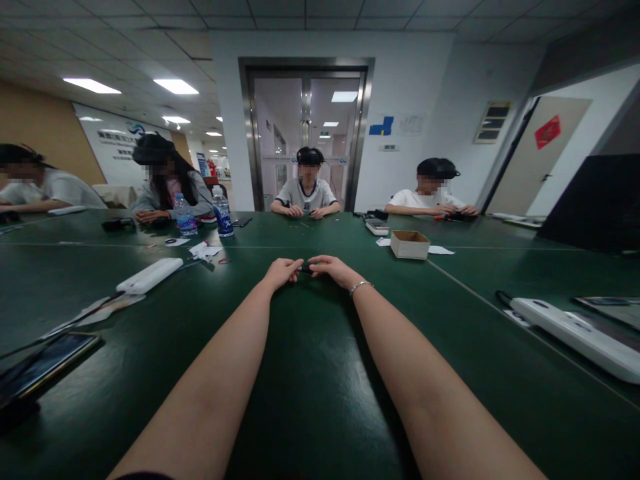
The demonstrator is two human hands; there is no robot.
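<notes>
I see both arms stretched out over the green table (320,400). Left hand (283,271) and right hand (333,269) meet at the fingertips, both curled nearly closed, pinching a small dark object (305,269) between them just above the tabletop; what it is, I can't tell. White power strip (149,275) lies to the left, cardboard box (409,244) farther off right. A bracelet (361,287) sits on the right wrist.

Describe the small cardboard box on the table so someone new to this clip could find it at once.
Start at the green table and look past the right hand toward the person in white on the far right. The box sits open-topped beside white paper slips. It is the only tan, square-sided thing there; the nearby items are white or dark.
</notes>
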